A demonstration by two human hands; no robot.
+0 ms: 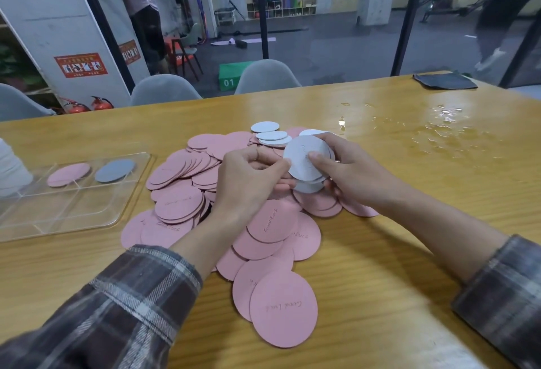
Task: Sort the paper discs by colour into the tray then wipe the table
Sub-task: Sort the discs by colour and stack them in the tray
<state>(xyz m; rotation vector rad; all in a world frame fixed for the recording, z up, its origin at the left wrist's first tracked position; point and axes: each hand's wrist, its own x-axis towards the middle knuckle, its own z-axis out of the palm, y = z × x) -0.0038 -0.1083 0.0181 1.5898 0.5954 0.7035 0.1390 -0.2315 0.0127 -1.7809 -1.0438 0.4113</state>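
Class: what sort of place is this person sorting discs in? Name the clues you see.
Probably a gym's seating area: behind the glass wall lie a green box marked 01, a mat and shelves of gear; grey chairs line the wooden table.

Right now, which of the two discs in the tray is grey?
The grey disc is the one nearer the loose pile; the pink disc lies beyond it.
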